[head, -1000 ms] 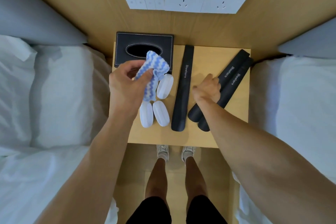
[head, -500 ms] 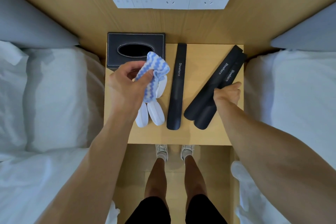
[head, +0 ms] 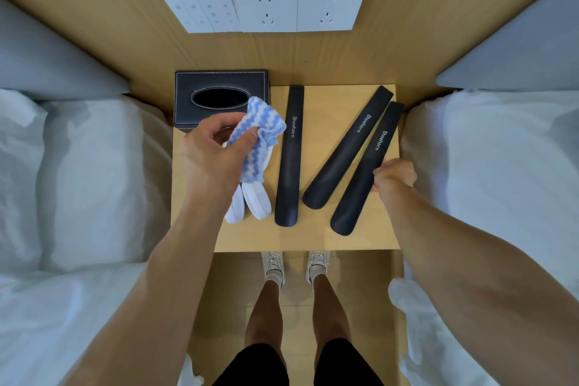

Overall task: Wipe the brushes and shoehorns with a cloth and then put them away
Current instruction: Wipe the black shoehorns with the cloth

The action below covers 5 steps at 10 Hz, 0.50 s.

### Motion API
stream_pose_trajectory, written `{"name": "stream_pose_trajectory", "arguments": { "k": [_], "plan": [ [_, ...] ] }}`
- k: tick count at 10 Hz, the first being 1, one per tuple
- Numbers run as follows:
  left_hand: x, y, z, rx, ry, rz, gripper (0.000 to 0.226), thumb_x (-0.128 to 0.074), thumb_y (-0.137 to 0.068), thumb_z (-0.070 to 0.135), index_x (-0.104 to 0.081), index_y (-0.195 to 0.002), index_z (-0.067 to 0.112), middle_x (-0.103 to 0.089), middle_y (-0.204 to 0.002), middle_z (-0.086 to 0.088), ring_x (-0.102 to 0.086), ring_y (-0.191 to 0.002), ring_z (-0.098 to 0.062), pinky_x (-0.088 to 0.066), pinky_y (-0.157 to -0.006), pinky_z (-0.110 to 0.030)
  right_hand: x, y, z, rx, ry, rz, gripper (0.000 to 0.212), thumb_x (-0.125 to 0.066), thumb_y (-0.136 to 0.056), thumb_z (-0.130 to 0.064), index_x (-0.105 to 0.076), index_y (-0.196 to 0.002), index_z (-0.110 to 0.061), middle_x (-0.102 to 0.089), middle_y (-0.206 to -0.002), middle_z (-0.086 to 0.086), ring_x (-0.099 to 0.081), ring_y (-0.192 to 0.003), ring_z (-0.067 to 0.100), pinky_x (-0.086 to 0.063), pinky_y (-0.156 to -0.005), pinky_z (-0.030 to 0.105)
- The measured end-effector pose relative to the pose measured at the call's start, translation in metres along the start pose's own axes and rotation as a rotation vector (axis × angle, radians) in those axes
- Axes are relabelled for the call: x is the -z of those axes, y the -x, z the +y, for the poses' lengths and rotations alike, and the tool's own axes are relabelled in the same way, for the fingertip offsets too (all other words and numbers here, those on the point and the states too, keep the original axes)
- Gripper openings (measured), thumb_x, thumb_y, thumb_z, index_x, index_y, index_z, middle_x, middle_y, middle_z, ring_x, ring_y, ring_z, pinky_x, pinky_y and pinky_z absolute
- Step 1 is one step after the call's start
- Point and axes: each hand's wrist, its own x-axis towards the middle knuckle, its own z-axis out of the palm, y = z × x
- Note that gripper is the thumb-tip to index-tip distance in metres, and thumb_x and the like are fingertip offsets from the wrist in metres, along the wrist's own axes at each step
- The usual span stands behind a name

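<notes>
Early in the job, by the look of it. On the tabletop (head: 313, 238): three shoehorns (head: 289, 160), white brushes (head: 255, 202), nothing stowed. Left hand (head: 216, 150) pinching cloth (head: 260, 135) above brushes; right hand (head: 395, 175), fingers curled, gripping rightmost shoehorn (head: 365, 177).

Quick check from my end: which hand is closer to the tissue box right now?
Left. The left hand, gripping the cloth, hovers just in front of the tissue box, overlapping its near edge. The right hand is across the nightstand at the rightmost shoehorn.
</notes>
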Motion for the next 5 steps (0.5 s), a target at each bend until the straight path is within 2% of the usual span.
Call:
{"name": "stream_pose_trajectory", "arguments": {
  "k": [1,2,3,4,5],
  "plan": [
    [0.000,0.007,0.014,-0.020,0.004,-0.018,0.018,-0.073,-0.085,0.025,-0.068,-0.090,0.042,-0.071,-0.088,0.020,-0.069,-0.084,-0.002,-0.060,-0.071,-0.024,0.014,0.013,0.001,0.014,0.003,0.031,0.014,-0.067,-0.087,-0.005,-0.064,-0.102,-0.003,-0.068,-0.113,0.023,-0.069,-0.103,0.040,-0.060,-0.086,0.051],
    [0.003,0.017,0.035,-0.066,0.036,-0.066,0.022,-0.073,-0.086,0.020,-0.069,-0.090,0.042,-0.072,-0.088,0.018,-0.069,-0.083,-0.001,-0.059,-0.070,-0.021,0.035,0.031,-0.004,0.043,-0.163,-0.005,0.020,-0.068,-0.083,0.003,-0.059,-0.091,-0.013,-0.069,-0.108,0.021,-0.069,-0.101,0.041,-0.059,-0.085,0.053],
    [0.005,0.027,0.056,-0.090,0.077,-0.106,0.020,-0.073,-0.084,0.014,-0.072,-0.092,0.032,-0.073,-0.085,0.015,-0.069,-0.079,-0.001,-0.054,-0.066,-0.015,0.059,0.059,-0.018,0.072,-0.370,0.028,0.021,-0.066,-0.082,0.009,-0.057,-0.086,-0.010,-0.066,-0.091,0.014,-0.071,-0.093,0.040,-0.062,-0.076,0.050],
    [0.011,0.037,0.077,-0.119,0.111,-0.141,0.018,-0.072,-0.085,0.010,-0.073,-0.093,0.026,-0.074,-0.085,0.013,-0.071,-0.080,-0.004,-0.054,-0.066,-0.015,0.085,0.088,-0.033,0.176,-0.472,0.030,0.022,-0.065,-0.084,0.007,-0.054,-0.082,-0.012,-0.062,-0.085,0.007,-0.068,-0.089,0.031,-0.061,-0.057,0.029],
    [0.018,0.047,0.100,-0.156,0.125,-0.160,0.020,-0.072,-0.085,0.011,-0.073,-0.092,0.030,-0.074,-0.087,0.011,-0.071,-0.081,-0.007,-0.056,-0.068,-0.019,0.112,0.126,-0.049,0.267,-0.599,0.004,0.028,-0.059,-0.085,0.005,-0.052,-0.077,-0.021,-0.061,-0.084,0.004,-0.066,-0.087,0.028,-0.063,-0.062,0.033]
  ]
}}
